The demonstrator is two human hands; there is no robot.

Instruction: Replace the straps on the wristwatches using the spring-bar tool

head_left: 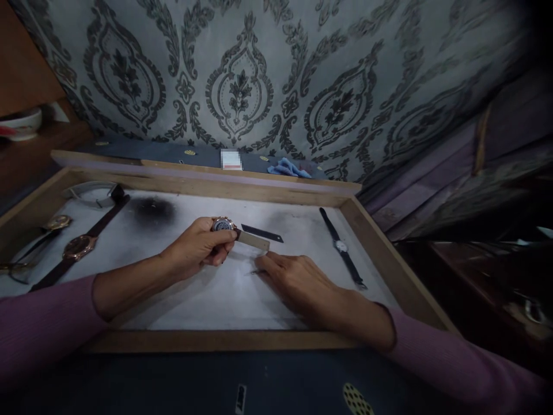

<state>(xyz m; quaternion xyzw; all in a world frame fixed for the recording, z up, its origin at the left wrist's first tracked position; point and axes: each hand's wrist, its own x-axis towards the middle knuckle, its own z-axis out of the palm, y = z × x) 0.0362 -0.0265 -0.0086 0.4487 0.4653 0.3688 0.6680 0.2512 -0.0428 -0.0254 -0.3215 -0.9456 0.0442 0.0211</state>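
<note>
My left hand (211,242) is closed around a wristwatch (223,225) with a gold-coloured case, its dark round face or back turned up. From the case a short light-brown strap piece (254,240) points right. My right hand (302,276) is just below that strap's end, fingers curled together; a thin, shiny sliver (254,272) shows by its fingertips, too small to name. Whether this hand touches the strap, I cannot tell. Behind the watch a loose dark strap piece (262,233) lies flat on the white surface.
A shallow wooden tray (216,341) with a white bottom surrounds the work. On its left lie a brown-strapped watch (79,246), a small gold watch (59,222) and a pale looped strap (95,194). At right lies a dark-strapped watch (341,246). A blue cloth (288,168) sits behind.
</note>
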